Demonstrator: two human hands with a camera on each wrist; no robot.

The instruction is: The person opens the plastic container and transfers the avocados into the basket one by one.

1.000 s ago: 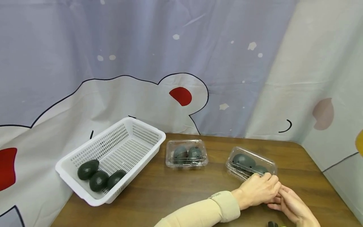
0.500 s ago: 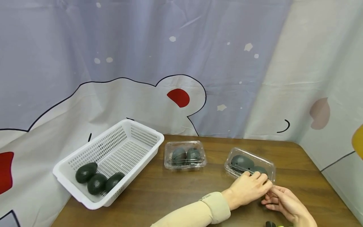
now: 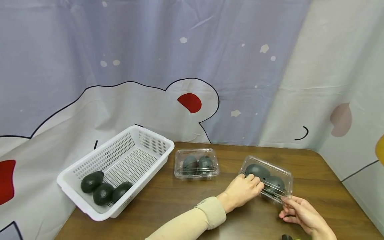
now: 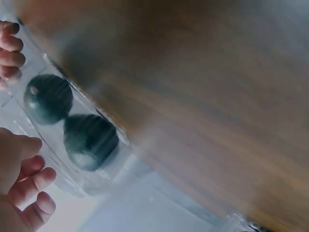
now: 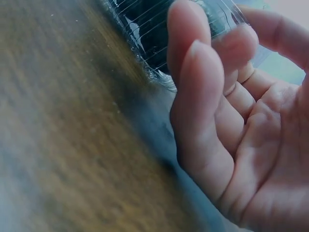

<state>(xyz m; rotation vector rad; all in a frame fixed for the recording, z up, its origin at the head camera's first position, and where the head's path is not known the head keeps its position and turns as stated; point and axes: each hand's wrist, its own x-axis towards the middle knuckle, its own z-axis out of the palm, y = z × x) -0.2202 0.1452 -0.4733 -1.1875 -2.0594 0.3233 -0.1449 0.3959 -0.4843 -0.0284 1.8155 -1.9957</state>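
A clear plastic clamshell box (image 3: 283, 173) with two dark green avocados (image 3: 274, 184) in it stands on the right of the table, its lid down. My left hand (image 3: 241, 190) has its fingers curled over the near rim, left of the middle. At the near right corner of that box, my right hand (image 3: 304, 213) pinches the edge between thumb and finger. The right wrist view shows the hand's bent fingers beside the ribbed plastic wall (image 5: 140, 34). Both avocados (image 4: 91, 141) show through the plastic in the left wrist view. My thumbs are partly hidden in the head view.
A second clear box (image 3: 197, 151) with two avocados sits at the back middle of the brown table (image 3: 168, 206). On the left, a white perforated basket (image 3: 168, 146) holds three avocados (image 3: 103, 194). A small black object (image 3: 287, 237) is cut off at the lower edge.
My left hand has slid left along the box's near rim, away from my right hand, uncovering more of the right avocado. The right hand stays at the corner.
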